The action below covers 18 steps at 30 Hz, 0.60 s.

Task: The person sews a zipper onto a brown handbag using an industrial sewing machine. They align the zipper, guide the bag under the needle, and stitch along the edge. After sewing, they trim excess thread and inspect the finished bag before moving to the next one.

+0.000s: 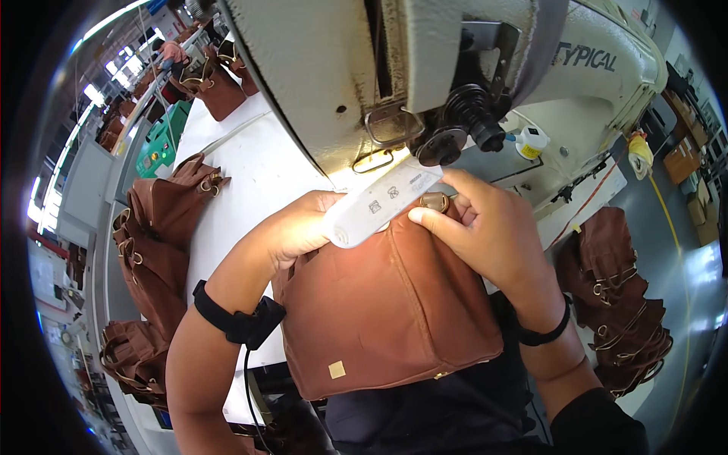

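A brown leather bag [356, 303] with a small square gold plate sits against my body under the sewing machine head [311, 83]. My left hand [299, 235] is at the bag's upper left, its fingers mostly hidden behind a long white rounded plate [364, 212]; what they hold is unclear. My right hand [485, 235] grips the bag's top edge beside a brass fitting [432, 201], thumb pressed on the leather just below the white plate. Black bands circle both wrists, the left with a small box and cable.
Brown bags lie on the white table's [227, 182] left side [155, 250] and in a pile at right [614, 303]. Behind are a green device [163, 133], more bags [212, 87] and a co-worker [173, 54]. A small white bottle [531, 140] rests by the machine.
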Tool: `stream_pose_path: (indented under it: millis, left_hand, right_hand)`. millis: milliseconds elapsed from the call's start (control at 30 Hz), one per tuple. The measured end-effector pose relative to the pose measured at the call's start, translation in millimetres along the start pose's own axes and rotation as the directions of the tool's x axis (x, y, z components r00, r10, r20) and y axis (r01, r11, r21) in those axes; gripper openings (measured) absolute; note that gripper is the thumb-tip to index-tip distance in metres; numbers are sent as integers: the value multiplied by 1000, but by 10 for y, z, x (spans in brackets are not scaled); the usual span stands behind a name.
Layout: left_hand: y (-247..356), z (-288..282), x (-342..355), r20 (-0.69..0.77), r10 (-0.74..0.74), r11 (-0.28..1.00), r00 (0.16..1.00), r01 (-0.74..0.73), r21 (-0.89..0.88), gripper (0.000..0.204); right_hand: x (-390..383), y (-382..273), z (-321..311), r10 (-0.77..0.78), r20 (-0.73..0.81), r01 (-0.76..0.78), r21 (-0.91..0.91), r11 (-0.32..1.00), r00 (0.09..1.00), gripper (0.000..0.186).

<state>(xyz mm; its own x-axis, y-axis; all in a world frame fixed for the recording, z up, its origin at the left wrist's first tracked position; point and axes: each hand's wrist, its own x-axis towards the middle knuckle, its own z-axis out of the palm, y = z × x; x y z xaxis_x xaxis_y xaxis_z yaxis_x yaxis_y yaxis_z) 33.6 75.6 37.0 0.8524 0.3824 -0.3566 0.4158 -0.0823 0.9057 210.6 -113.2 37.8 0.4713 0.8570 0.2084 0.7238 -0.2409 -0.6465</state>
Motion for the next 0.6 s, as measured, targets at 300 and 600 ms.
stream_pose_path:
  millis: [300,600]
  left_hand:
    - [227,57,-94,-66,54,997,996,-51,57,78]
    - [204,62,-99,-11,76,995,997,-75,64,39]
  right_hand:
    - [-110,28,-14,-147,-124,157,70,985,981,40]
    - [108,-95,-197,-9,589,-492,682,541,808,38]
